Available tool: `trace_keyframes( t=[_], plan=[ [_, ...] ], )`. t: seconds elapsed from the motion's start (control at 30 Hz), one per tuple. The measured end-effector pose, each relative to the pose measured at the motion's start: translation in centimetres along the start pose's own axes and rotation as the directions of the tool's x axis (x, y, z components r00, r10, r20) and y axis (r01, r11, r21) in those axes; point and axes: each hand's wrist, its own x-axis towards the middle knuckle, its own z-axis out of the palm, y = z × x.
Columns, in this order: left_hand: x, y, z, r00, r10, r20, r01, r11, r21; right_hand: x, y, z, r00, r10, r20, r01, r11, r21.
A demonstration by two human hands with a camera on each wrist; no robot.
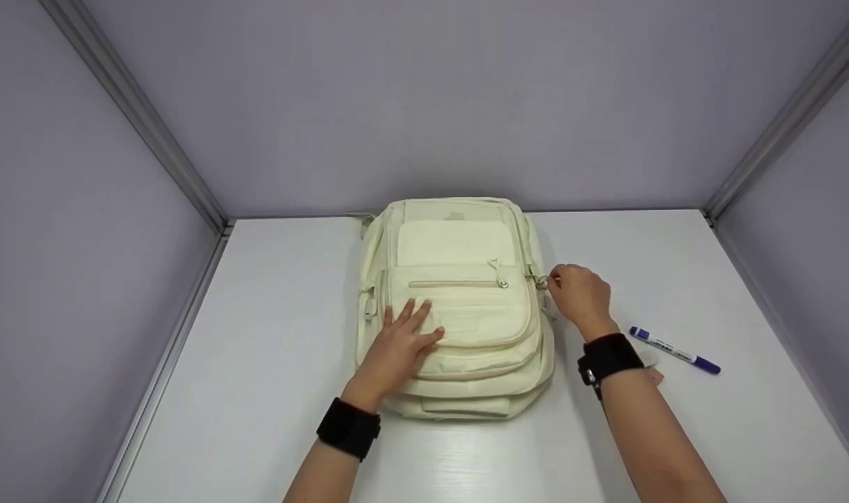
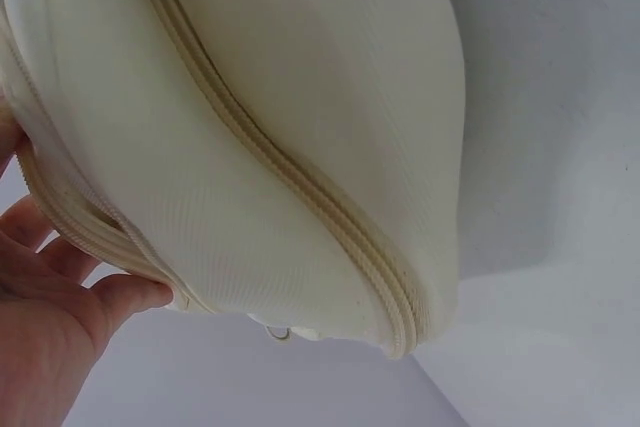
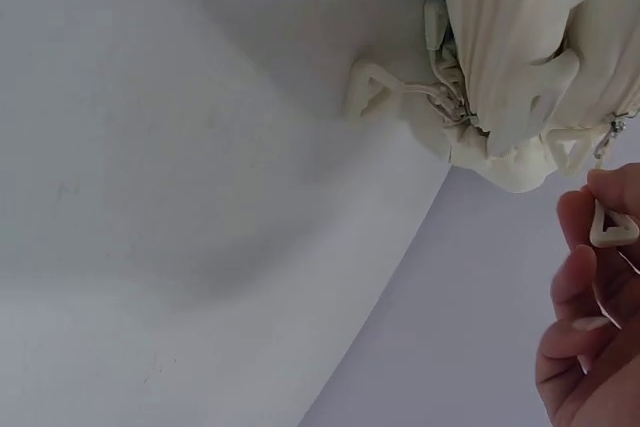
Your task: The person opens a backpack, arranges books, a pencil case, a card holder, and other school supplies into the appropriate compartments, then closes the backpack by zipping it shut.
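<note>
Lying on the table (image 1: 270, 335): bag (image 1: 466, 314), front up. Its front is touched by the left hand (image 1: 396, 346), fingers spread, grip slack. At the bag's right edge, a pull (image 3: 612, 239) is pinched by the right hand (image 1: 581, 293); its triangular loop is made out only in right wrist view. Marker (image 1: 674, 349), right of bag, is caught by head view only.

Head view looks forward and down from above; both close wrist views share the backpack (image 1: 466, 311)
</note>
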Motion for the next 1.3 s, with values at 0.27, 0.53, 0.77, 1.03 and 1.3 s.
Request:
trace_keyframes(
  t=[0.27,0.53,0.77,1.03,1.3],
  plan=[
    [0.1,-0.1,0.0,1.000,0.013,-0.018,-0.012,0.999,0.032,-0.2,0.6,-0.1,0.950,0.045,0.308,-0.099,0.982,0.162],
    [-0.1,0.1,0.1,1.000,0.004,-0.004,-0.004,0.999,0.035,-0.6,0.2,0.6,0.971,0.035,0.235,-0.067,0.989,0.128],
    [0.1,0.1,-0.1,1.000,0.004,-0.005,-0.004,1.000,0.022,0.2,-0.5,1.0,0.995,0.046,0.093,-0.049,0.999,0.024],
    [0.1,0.0,-0.2,1.000,0.015,-0.015,-0.014,1.000,0.007,1.5,-1.0,1.3,0.994,0.070,0.082,-0.071,0.997,0.002],
    [0.2,-0.1,-0.1,1.000,0.012,-0.015,-0.012,1.000,0.010,2.0,-1.0,1.4,0.992,0.071,0.108,-0.071,0.997,-0.002]
  ],
)
